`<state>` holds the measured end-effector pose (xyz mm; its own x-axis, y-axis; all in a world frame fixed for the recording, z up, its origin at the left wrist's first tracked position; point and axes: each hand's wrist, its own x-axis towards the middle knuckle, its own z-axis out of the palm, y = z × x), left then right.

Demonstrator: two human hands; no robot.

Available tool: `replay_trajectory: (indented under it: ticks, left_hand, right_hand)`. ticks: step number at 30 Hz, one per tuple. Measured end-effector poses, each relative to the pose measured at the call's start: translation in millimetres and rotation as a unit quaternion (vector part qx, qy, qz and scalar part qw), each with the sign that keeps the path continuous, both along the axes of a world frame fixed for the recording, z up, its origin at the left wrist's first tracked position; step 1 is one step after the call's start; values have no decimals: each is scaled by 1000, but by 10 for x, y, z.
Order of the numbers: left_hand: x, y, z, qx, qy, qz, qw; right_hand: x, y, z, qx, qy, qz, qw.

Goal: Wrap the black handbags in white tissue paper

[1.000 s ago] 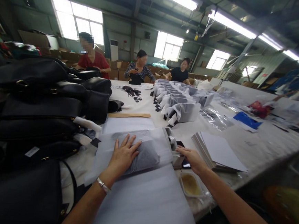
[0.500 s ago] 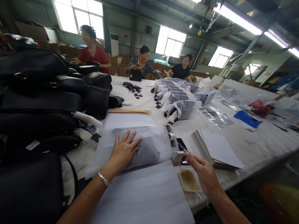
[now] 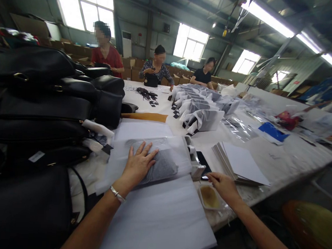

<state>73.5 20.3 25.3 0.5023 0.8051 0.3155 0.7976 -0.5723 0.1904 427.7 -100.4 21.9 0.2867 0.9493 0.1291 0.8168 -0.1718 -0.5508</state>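
Note:
My left hand lies flat with spread fingers on a dark flat item wrapped in thin white translucent paper. Beneath and nearer me is a stack of white sheets. To the right, my right hand is closed in a pinch; whatever is between its fingertips is too small to make out. Those fingertips are just by a light grey holder and a dark phone-like object. Below them stands a small white tub with yellowish-brown contents.
Black handbags are piled high on the left. A row of paper-wrapped bags stands ahead. Right of the holder lies a stack of boards, with a blue sheet beyond. Several people work across the table.
My right hand has turned over, its fingers drawn into a tighter pinch slightly lower by the grey holder. My left hand stays on the wrapped item. The view has shifted slightly.

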Motion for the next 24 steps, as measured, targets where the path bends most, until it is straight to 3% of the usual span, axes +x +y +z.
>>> replay_trajectory:
  ticks: [4,9,12,15,20,24]
  left_hand:
    - [2,9,4,-5,-11,-5,1000]
    - [-17,42,51,-33,-25,-4,999]
    - [-80,71,119,-53,-72,-2,996]
    - [-209,135,170,-69,-144,22,987]
    - [-513,357,99,-76,-222,48,971]
    - [-701,520,-37,-98,-293,62,949]
  right_hand:
    - [171,-70,242,75,-175,91,977]
    - [24,67,788,105,-222,246,938]
    - [-266,325,1040,105,-207,328,916]
    - [-665,646,1171,90,-195,392,895]
    - [-1416,1288,1244,61,-127,521,842]
    - [-1941,1868,1186,-9,-101,586,804]
